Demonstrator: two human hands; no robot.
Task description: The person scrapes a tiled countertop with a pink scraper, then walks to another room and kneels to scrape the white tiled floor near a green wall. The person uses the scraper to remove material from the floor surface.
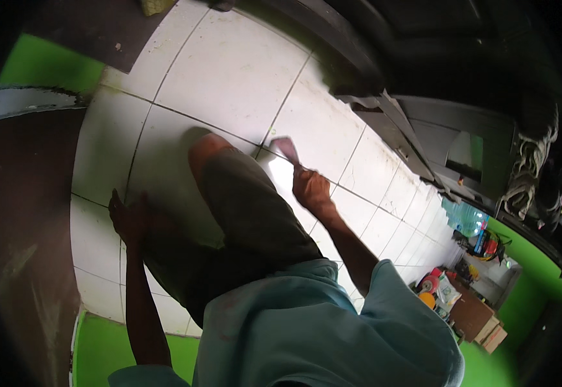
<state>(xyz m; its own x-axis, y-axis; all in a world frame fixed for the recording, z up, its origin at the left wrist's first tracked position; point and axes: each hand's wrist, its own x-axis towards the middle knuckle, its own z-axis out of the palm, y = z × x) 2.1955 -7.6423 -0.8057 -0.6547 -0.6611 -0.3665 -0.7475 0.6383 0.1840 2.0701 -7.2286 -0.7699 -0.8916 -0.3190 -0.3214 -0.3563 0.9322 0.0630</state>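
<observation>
Two hands work low over a white tiled floor (242, 71) as we crouch on it. Our left hand (128, 219) rests flat near the floor's left edge, fingers spread and holding nothing, beside our bent knee (211, 149) in dark shorts (249, 219). Our right hand (311, 189) is clamped on a small flat scraper (286, 148), its blade tilted and touching the tile close to a grout line toward the middle of the floor. Farther right, grey metal panels (416, 129) lean along the floor's right edge, with coiled rope (532, 164) and cardboard boxes (481, 319) near the green wall (539, 284).
</observation>
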